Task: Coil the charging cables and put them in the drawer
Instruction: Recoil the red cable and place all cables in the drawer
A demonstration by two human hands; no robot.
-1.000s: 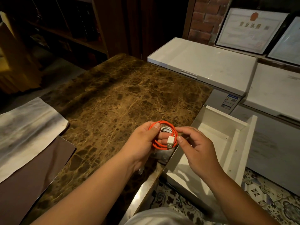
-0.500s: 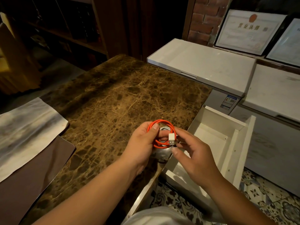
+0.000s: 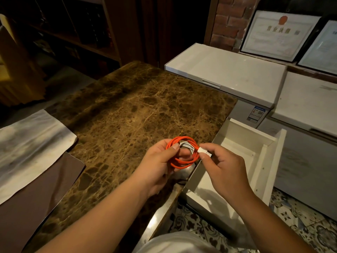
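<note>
An orange charging cable [image 3: 184,163] is wound into a small coil, with a white cable [image 3: 187,144] bundled inside it. My left hand [image 3: 160,165] grips the coil's left side, thumb over the loops, just above the brown marble table's [image 3: 127,114] right edge. My right hand [image 3: 224,167] pinches the orange cable's white plug [image 3: 204,152] at the coil's right side. The white drawer [image 3: 262,154] stands pulled out to the right, below my right hand; the part of its inside that I can see holds nothing.
Two white chest freezers [image 3: 229,70] stand behind and right of the drawer. Framed certificates [image 3: 277,33] lean on the brick wall. A pale cloth [image 3: 31,148] over a brown mat [image 3: 36,198] lies on the table's left. Patterned floor tiles [image 3: 300,221] show below.
My right hand has taken hold of the white plug and drawn it to the right, out of the coil's middle. My left hand holds the coil in about the same place.
</note>
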